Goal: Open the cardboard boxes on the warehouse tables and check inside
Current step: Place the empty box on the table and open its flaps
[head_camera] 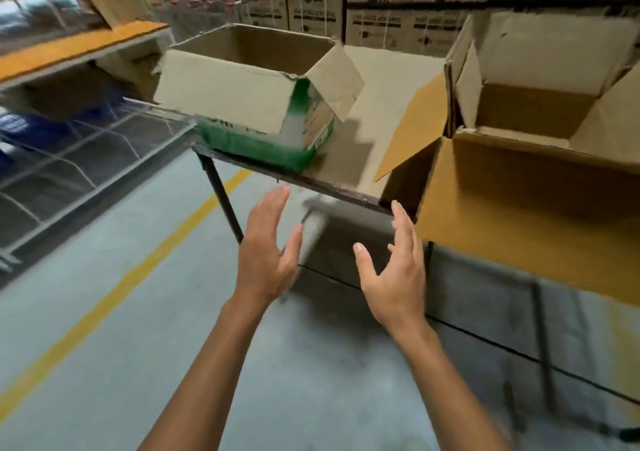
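Note:
A green-and-white printed cardboard box stands on the left end of the table with its flaps folded outward and its top open. A larger brown cardboard box stands at the right, also with flaps spread open. What lies inside either box is hidden from this angle. My left hand and my right hand hover in front of the table's front edge, palms facing each other, fingers straight and spread. Neither hand touches a box or holds anything.
Stacked printed cartons line the wall behind the table. Wire mesh racks and an orange-edged shelf stand to the left. A yellow line runs along the grey concrete floor. Dark metal table legs drop below the tabletop.

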`<action>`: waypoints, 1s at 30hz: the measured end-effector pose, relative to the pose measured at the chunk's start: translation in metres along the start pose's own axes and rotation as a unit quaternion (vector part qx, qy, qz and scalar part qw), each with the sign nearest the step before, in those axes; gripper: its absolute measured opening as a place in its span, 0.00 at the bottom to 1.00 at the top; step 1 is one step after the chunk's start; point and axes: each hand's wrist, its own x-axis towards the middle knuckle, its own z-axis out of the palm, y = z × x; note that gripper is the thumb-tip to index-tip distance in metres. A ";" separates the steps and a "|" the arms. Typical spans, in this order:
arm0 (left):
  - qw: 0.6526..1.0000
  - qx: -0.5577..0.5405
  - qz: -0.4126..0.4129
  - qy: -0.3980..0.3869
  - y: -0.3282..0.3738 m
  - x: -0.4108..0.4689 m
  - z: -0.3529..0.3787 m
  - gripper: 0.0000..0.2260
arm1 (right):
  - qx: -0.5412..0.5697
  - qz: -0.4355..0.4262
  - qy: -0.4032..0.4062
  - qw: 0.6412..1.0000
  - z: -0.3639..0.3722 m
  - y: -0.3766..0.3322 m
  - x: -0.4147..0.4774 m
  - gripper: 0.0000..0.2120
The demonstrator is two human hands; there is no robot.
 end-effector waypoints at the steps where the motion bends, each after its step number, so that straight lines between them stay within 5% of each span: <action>1: 1.000 0.012 -0.005 0.000 -0.011 -0.009 -0.015 0.23 | 0.007 -0.001 -0.007 1.000 0.015 -0.005 -0.008 0.35; 9: 0.993 0.087 -0.079 -0.010 -0.086 -0.040 -0.090 0.24 | 0.025 -0.014 -0.098 0.995 0.111 -0.034 -0.032 0.34; 13: 0.991 0.104 -0.086 0.004 -0.115 -0.020 -0.106 0.24 | 0.056 -0.061 -0.060 0.995 0.138 -0.044 -0.006 0.29; 20: 0.993 0.102 -0.042 0.048 -0.160 0.096 -0.110 0.23 | 0.058 -0.097 0.021 0.993 0.167 -0.049 0.107 0.21; 26: 0.994 0.110 0.014 0.003 -0.165 0.220 -0.059 0.18 | 0.021 -0.097 0.052 0.994 0.199 -0.046 0.236 0.16; 30: 0.994 0.108 -0.013 -0.015 -0.172 0.284 -0.015 0.20 | -0.128 -0.103 -0.053 0.985 0.217 -0.046 0.318 0.25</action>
